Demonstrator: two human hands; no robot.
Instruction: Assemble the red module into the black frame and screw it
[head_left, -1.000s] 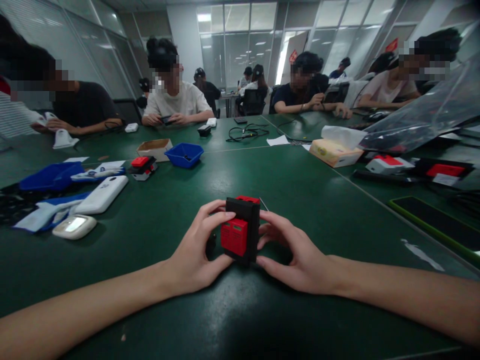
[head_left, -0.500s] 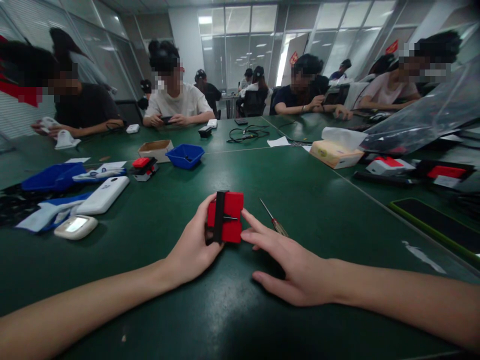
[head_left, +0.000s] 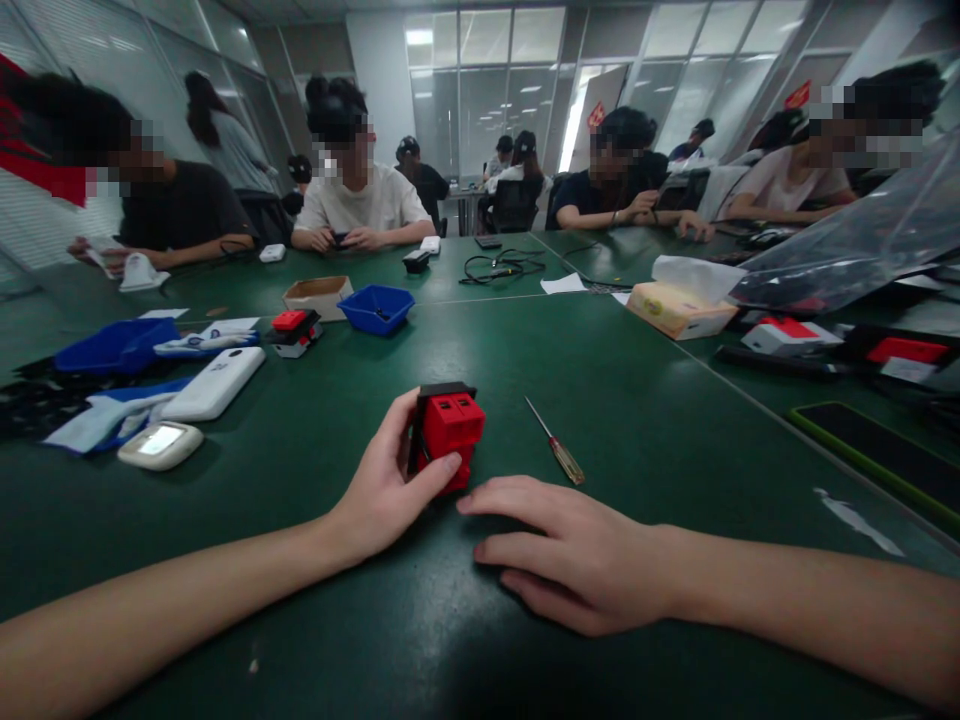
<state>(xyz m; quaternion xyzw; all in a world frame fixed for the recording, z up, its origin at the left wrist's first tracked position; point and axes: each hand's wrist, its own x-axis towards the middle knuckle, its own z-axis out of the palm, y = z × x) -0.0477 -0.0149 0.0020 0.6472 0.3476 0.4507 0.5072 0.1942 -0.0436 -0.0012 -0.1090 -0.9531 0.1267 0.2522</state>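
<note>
A red plastic block with a black frame point(head_left: 454, 424) is gripped in my left hand point(head_left: 386, 485), thumb across its near side and fingers behind it. Two small dark slots show on the block's upper red face. My right hand point(head_left: 574, 550) hovers or rests just to the right and nearer to me, its fingers spread and holding nothing. The right fingertips come close to the block's lower corner; whether they touch it I cannot tell. Beyond the right hand lies a screwdriver point(head_left: 555, 440) with a clear amber and red handle.
Left on the green table point(head_left: 315, 640) are a white power bank point(head_left: 215, 385), a pale round-cornered device point(head_left: 160, 444), gloves and a blue tray point(head_left: 377, 309). A similar red-and-black block point(head_left: 294, 332) stands near a cardboard box. At right are a tissue pack point(head_left: 679, 308) and a green-edged black mat point(head_left: 877, 450). Several people sit around.
The block has been turned in my left hand, so a slotted red face now shows, and my left thumb has moved onto it. My right hand has drawn back toward me, uncovering the screwdriver's handle.
</note>
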